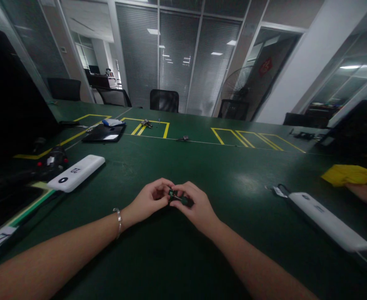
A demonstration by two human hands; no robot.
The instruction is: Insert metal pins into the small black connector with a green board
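Both hands meet over the green table (158,266), close together near the middle of the head view. Between their fingertips is a small dark green object (177,197) with a thin metallic part. My left hand (149,200) has its fingers closed on the left end of this object, and a silver bracelet (117,221) circles that wrist. My right hand (197,204) pinches its right end between thumb and fingers. The fingers hide much of the object, so its exact shape is unclear.
White numbered box (77,173) lies left; a similar white box (330,221) right. Farther back are a black folder (104,132) and small metal parts (146,123), (183,138). Another person's hand (366,195) touches a yellow cloth (349,174) at right. Yellow tape marks the table.
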